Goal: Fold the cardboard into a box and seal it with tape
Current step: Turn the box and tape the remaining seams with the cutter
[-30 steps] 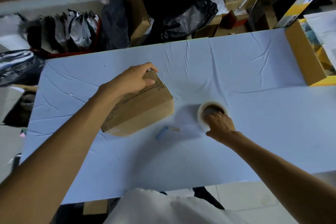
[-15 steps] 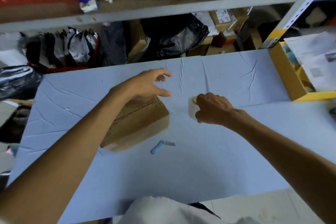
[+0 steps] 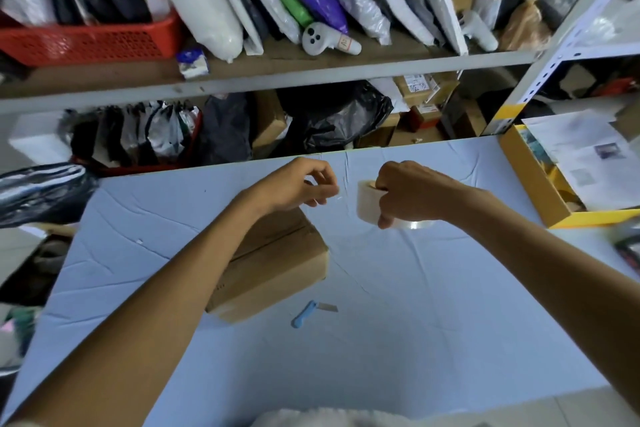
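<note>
A folded brown cardboard box (image 3: 277, 263) lies on the pale blue table (image 3: 433, 322), partly hidden under my left forearm. My right hand (image 3: 412, 194) grips a roll of clear tape (image 3: 367, 199) in the air above the table, just right of the box. My left hand (image 3: 304, 184) is raised beside the roll with its fingers curled, pinching at the loose tape end; the clear strip itself is barely visible. Neither hand touches the box.
A small blue-handled cutter (image 3: 308, 314) lies on the table in front of the box. A yellow box of papers (image 3: 540, 184) stands at the right edge. Packed shelves (image 3: 277, 80) run behind the table's far edge.
My right hand lifted the tape roll off the table and carried it up and leftward. My left hand left the box and rose to meet the roll.
</note>
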Motion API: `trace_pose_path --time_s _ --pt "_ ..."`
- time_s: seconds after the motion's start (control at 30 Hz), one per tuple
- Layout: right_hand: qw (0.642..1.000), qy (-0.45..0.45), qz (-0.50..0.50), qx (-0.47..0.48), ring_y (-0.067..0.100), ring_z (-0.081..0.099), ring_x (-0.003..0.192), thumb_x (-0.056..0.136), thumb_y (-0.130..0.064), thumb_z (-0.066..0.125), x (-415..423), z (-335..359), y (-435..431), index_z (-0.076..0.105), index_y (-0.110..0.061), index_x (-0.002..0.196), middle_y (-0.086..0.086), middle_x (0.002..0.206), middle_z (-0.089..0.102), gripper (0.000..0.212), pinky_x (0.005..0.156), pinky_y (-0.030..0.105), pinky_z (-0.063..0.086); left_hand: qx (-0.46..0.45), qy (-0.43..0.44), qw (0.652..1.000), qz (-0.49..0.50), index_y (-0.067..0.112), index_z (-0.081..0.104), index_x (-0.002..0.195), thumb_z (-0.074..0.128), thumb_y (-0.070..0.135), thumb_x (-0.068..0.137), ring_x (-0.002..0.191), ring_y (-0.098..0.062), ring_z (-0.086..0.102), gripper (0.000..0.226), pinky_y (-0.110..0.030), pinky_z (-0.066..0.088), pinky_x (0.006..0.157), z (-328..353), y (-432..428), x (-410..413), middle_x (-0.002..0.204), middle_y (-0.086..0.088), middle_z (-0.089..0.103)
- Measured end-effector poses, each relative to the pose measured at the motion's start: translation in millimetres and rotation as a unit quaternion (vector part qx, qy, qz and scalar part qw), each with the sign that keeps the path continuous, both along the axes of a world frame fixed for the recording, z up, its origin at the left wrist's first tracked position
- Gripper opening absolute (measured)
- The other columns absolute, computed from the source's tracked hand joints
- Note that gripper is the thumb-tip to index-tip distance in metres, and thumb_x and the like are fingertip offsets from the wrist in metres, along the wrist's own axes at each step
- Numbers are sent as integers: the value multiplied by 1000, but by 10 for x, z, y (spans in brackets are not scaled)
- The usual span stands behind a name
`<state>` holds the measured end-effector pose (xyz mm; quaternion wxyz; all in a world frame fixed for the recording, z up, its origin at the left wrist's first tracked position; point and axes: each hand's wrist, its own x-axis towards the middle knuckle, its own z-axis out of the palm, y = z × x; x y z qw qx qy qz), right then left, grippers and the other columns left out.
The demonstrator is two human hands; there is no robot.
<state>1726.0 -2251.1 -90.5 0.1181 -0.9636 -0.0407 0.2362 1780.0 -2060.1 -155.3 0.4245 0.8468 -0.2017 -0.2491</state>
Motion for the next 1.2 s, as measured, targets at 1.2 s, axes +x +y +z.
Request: trace_pose_path --time_s 1.2 --pt "976 -46 -81 197 25 50 78 75 -19 75 -2 4 37 69 2 90 13 90 60 28 58 28 35 -276 40 930 241 1 68 102 63 15 90 86 -18 71 18 -26 58 80 -139 -77 -215 93 -13 71"
